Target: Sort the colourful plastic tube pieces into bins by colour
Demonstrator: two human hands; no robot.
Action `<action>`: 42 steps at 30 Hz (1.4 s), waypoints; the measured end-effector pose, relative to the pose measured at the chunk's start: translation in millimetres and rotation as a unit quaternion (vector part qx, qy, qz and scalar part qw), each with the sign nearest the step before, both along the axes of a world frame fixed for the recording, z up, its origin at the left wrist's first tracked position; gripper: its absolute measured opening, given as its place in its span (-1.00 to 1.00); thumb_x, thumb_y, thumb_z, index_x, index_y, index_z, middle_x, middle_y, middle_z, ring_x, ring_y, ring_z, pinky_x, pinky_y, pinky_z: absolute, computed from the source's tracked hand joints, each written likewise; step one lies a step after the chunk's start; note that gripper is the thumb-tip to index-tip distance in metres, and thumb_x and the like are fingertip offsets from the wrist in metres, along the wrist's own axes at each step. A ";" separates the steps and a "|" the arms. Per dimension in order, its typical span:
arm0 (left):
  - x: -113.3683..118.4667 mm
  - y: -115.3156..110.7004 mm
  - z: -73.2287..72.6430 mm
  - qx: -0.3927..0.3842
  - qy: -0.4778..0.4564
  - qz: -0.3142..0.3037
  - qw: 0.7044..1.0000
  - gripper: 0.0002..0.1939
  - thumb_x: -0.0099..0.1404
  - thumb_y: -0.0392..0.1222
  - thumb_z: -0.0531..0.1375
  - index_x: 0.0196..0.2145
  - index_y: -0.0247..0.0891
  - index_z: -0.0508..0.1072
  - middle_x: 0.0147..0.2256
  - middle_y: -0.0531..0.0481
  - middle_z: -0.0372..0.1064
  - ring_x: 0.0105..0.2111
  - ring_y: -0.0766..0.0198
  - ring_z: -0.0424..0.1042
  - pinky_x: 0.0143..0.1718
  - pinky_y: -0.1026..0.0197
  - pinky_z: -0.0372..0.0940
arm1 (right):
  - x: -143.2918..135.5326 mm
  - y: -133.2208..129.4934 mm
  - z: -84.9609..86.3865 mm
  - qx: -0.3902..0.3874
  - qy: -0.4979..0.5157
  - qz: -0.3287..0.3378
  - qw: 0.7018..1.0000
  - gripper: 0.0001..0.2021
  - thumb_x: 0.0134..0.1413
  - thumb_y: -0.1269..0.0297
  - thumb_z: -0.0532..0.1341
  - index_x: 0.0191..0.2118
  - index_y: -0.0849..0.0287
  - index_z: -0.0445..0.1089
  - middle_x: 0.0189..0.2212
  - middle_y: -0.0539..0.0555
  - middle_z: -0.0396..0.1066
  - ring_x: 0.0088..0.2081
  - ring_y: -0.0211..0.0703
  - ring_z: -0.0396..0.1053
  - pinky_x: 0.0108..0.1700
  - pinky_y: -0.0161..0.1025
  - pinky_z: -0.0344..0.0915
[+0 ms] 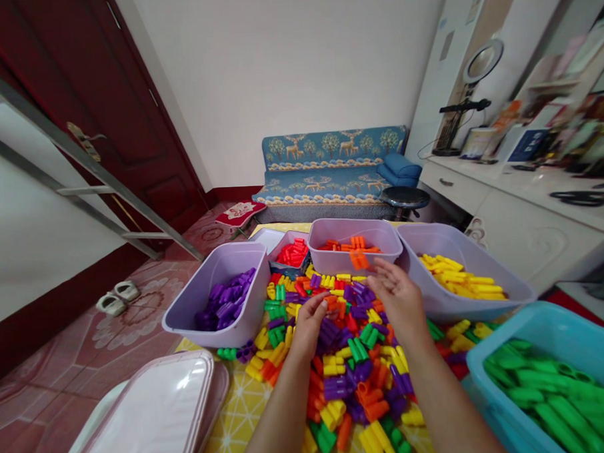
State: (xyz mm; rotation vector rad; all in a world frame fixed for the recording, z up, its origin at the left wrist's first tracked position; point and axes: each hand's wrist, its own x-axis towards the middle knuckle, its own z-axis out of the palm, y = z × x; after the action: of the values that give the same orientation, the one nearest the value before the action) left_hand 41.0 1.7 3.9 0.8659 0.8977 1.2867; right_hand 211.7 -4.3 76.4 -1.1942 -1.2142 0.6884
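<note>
A mixed pile of plastic tube-shaped building blocks (339, 388) in purple, yellow, green, orange and red covers the table. My left hand (309, 323) is low over the pile, its thumb and fingers pinched at an orange block (331, 303). Farther right, my right hand (398, 296) is raised with its fingers apart. Just off its fingertips, a slightly blurred orange block (358, 259) is in the air before the front wall of a lilac bin (353, 259). More orange blocks (336, 248) lie inside that bin.
Around the pile stand a lilac bin (186, 318) of purple blocks, a small box (278, 267) of red ones, a lilac bin (515, 297) of yellow ones and a blue bin (480, 359) of green ones. Lids (150, 413) lie at left. A ladder (86, 159) leans beyond.
</note>
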 end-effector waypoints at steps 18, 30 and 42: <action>3.8 -6.4 9.1 0.036 0.022 -0.072 0.997 -0.58 0.01 -0.01 0.34 -0.21 -0.31 0.48 -0.43 -0.03 0.49 -0.53 0.31 0.41 -0.39 0.24 0.32 | -24.4 -21.4 -59.9 -0.076 -0.162 0.035 0.983 -0.78 -0.02 0.25 0.17 -0.21 0.16 0.40 -0.30 0.13 0.50 -0.40 -0.10 0.46 -0.36 -0.19 0.40; 0.5 -2.3 3.1 0.055 0.055 0.011 0.997 -0.64 0.08 0.00 0.28 -0.26 -0.32 0.49 -0.48 0.00 0.42 -0.51 0.34 0.37 -0.42 0.29 0.27 | -4.1 -9.1 -9.8 -0.077 -0.185 0.108 0.974 -0.84 -0.10 0.22 0.23 -0.36 0.14 0.46 -0.47 0.04 0.49 -0.47 -0.16 0.41 -0.38 -0.24 0.37; 0.9 -0.1 -1.2 0.059 0.098 0.096 0.989 -0.72 0.11 -0.09 0.25 -0.25 -0.30 0.50 -0.31 -0.08 0.49 -0.25 0.19 0.47 -0.23 0.20 0.36 | 4.3 10.2 -51.5 0.001 -0.222 -0.068 0.973 -0.70 0.00 0.24 0.16 -0.13 0.19 0.42 -0.14 0.20 0.43 -0.05 0.04 0.36 0.05 0.06 0.25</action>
State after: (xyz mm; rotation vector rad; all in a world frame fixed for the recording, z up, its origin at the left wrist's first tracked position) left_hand 41.9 1.6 2.7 1.0322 1.0878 1.4499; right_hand 216.0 5.9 24.9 -1.4631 -1.4812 0.3235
